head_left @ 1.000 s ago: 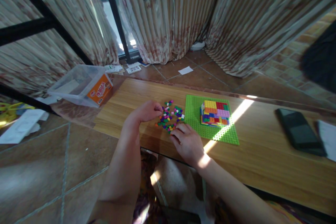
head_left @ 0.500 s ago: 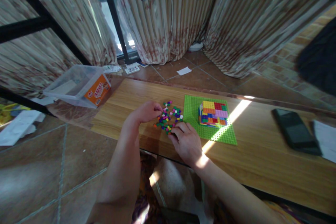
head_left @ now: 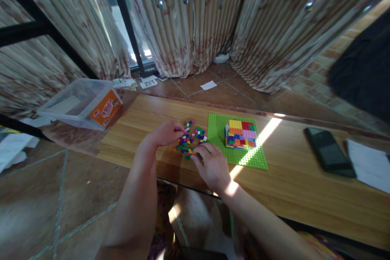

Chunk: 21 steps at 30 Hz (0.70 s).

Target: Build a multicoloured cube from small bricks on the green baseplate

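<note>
Small toy building bricks (head_left: 186, 142) of many colours lie in a loose pile on the wooden table. My left hand (head_left: 168, 133) reaches over the pile's left side, its thumb and fingers curled together at the bricks; what they hold, if anything, is too small to see. At the pile's near right edge is my right hand (head_left: 213, 165), fingers bent and thumb drawn in, with an orange bit (head_left: 194, 153) at the tips. Right of the pile lies a green baseplate (head_left: 217, 130), bearing a block built of multicoloured bricks (head_left: 240, 134).
A clear plastic box (head_left: 73, 103) with an orange label stands left of the wooden table (head_left: 146, 109). A dark phone (head_left: 329, 152) and white paper (head_left: 370, 164) lie at the table's right. Curtains (head_left: 195, 28) hang behind, and a paper slip (head_left: 209, 85) is on the floor.
The whole view has shifted slightly, so the table and its things appear further left. Both hands stay at the brick pile, with the right fingers moved a little along its near edge.
</note>
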Motion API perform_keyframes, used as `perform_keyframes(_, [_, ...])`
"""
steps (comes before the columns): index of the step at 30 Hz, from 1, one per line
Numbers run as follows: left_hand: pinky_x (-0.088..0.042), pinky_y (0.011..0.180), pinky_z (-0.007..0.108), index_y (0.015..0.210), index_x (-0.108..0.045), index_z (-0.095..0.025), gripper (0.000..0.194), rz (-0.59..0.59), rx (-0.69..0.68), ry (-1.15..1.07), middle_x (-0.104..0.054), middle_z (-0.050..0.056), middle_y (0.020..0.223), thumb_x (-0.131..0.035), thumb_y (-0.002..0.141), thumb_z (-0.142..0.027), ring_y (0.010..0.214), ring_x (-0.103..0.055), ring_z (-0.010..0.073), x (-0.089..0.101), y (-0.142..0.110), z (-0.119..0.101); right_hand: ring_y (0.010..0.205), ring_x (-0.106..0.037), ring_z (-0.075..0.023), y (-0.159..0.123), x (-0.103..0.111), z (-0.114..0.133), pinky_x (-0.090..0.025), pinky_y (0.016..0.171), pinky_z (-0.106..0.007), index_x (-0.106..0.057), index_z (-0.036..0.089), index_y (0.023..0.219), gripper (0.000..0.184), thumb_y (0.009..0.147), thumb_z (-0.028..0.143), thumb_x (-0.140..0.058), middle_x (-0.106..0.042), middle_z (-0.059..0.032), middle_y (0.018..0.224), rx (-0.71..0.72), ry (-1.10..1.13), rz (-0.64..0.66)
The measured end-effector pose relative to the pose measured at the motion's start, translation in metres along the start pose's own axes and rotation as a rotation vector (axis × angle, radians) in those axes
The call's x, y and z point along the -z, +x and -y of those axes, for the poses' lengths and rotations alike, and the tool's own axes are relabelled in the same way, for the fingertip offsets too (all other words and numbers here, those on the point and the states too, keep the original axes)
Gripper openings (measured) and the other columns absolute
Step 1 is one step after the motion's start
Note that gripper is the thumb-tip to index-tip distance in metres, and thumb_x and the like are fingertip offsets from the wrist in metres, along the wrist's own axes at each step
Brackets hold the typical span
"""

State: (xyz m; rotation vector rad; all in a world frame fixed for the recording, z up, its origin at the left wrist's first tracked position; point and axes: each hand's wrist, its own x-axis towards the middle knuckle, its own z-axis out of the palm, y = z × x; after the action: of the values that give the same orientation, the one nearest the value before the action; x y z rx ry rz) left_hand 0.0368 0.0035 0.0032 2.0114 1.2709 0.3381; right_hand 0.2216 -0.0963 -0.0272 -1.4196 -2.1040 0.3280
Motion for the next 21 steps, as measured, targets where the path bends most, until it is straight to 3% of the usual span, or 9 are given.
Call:
perform_keyframes(7, [-0.043,0.062,0.023,0.083,-0.071,-0.015,0.025,-0.030,-0.040,0.017,-0.070,0.003,0.075,-0.051,0.078,-0.030,0.068,-0.060,0.0147,0.001,0.002,0.000,0.071,-0.063,-0.0144,0.008,0.051,-0.039,-0.052,0.069,-0.029,-0.066,0.022,0.087,0.011,0.079,0.025,-0.060,-0.069,-0.0007,0.081,-0.218,0.344,-0.286])
perform_keyframes(11, [-0.043,0.063,0.023,0.084,-0.070,-0.015,0.023,-0.173,-0.057,-0.001,-0.070,0.003,0.076,-0.052,0.079,-0.028,0.069,-0.059,0.0145,-0.007,0.007,-0.014,0.066,-0.064,-0.0153,0.004,0.077,-0.072,-0.054,0.064,-0.031,-0.066,0.019,0.083,0.013,0.074,0.029,-0.064,-0.069,-0.0020,0.076,-0.389,0.464,-0.408])
perform_keyframes(14, [-0.044,0.066,0.023,0.089,-0.069,-0.016,0.022,-0.257,-0.111,-0.076,-0.070,0.003,0.080,-0.050,0.081,-0.025,0.071,-0.060,0.0141,-0.025,0.014,-0.033,0.065,-0.062,-0.0145,0.002,0.085,-0.087,-0.053,0.063,-0.031,-0.067,0.019,0.079,0.011,0.073,0.028,-0.066,-0.068,-0.0021,0.076,-0.381,0.331,-0.391])
perform_keyframes(17, [-0.044,0.069,0.024,0.094,-0.069,-0.018,0.023,-0.214,-0.194,-0.132,-0.070,0.004,0.087,-0.050,0.083,-0.025,0.077,-0.061,0.0146,-0.049,0.020,-0.055,0.066,-0.060,-0.0141,0.004,0.085,-0.091,-0.052,0.063,-0.031,-0.068,0.020,0.076,0.009,0.073,0.028,-0.064,-0.065,-0.0020,0.076,-0.309,0.230,-0.368])
perform_keyframes(21, [-0.038,0.055,0.023,0.109,-0.067,-0.019,0.031,-0.117,-0.209,-0.142,-0.066,0.001,0.069,-0.052,0.082,-0.027,0.059,-0.055,0.0129,-0.075,0.023,-0.078,0.071,-0.061,-0.0150,0.007,0.079,-0.090,-0.053,0.068,-0.033,-0.068,0.022,0.075,0.008,0.074,0.027,-0.062,-0.063,-0.0018,0.082,-0.256,0.147,-0.369])
